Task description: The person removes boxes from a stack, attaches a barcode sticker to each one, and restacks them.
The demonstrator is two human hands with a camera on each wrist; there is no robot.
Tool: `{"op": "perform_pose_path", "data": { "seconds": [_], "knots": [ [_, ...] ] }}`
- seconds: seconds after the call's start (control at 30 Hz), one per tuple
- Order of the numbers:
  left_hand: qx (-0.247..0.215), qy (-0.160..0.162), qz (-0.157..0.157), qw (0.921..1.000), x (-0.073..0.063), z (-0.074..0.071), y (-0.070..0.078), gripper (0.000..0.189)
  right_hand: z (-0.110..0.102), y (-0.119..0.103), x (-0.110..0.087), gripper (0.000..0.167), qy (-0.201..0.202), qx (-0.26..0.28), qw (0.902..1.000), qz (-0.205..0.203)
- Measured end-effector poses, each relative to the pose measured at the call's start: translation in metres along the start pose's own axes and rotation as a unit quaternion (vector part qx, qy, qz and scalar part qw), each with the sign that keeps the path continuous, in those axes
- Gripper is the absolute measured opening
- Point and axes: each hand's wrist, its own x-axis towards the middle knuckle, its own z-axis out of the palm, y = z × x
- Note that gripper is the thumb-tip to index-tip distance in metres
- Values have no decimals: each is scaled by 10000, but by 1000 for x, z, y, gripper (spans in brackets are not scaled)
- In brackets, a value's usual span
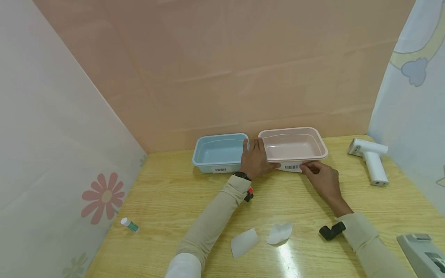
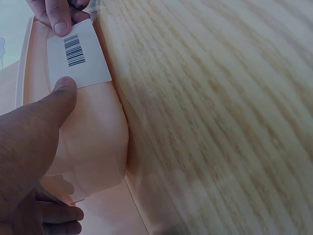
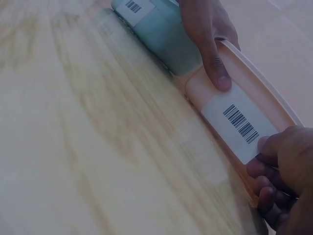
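Observation:
A pink plastic bin stands against the back wall, a white barcode label on its front face. My left hand rests at the bin's left front corner. Its fingers lie straight along the side, and its thumb presses the label's left end. At the other end, my right hand pinches the label's right edge between thumb and curled fingers. A light blue bin sits to the left, with a barcode label of its own on its front.
Two pieces of white paper lie near the front. A white handheld scanner lies on the right, with a grey device at the front right. A small white-capped tube lies at the left. Fabric walls enclose the wooden table.

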Motion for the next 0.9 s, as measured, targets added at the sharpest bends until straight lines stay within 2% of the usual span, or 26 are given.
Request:
{"op": "perform_pose_path", "data": {
  "seconds": [0.17,0.47,0.73,0.9],
  "knots": [
    [6,13,-4,10000,1,1,0,131,1,-1,1,29,39,-69,9998,-159],
    [-46,-73,-10,10000,1,0,0,129,2,-4,1,29,50,-145,9997,-169],
    [21,-75,47,10000,2,0,-1,129,4,-4,1,28,228,-217,9992,-234],
    [119,-74,75,9999,1,-2,-1,129,5,-4,2,30,135,-259,9994,-209]
  ]
}}
